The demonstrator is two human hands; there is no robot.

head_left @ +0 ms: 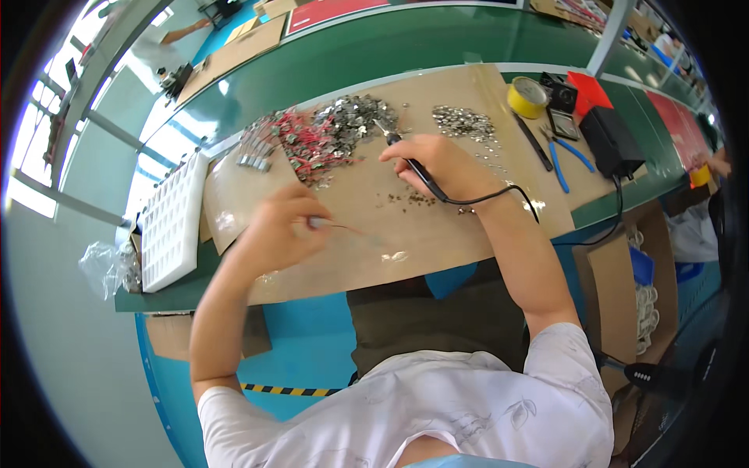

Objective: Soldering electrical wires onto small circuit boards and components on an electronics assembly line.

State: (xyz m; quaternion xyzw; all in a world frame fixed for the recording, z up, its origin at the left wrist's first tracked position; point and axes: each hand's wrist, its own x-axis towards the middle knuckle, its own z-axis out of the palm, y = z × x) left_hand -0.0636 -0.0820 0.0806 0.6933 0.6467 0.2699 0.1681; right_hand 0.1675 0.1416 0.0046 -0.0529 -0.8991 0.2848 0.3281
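Note:
My right hand (446, 165) is wrapped round the black handle of a soldering iron (421, 178). The iron's metal tip points up and left, over the edge of a heap of small silver metal parts (355, 117). A black cord runs from the handle past my wrist. Lower and to the left, my left hand (290, 228) is pinched on a small metallic part (315, 222) with a thin reddish wire trailing to the right. Motion blurs this hand, and its fingers hide most of the part. Small parts with red wires (300, 144) lie heaped beyond it.
Brown board (351, 265) covers the green bench. A white compartment tray (175, 226) stands at left beside a clear plastic bag (108, 267). Flat silver pieces (464, 122) lie beyond my right hand. At right are yellow tape (528, 97), blue-handled pliers (560, 165) and a black box (611, 142).

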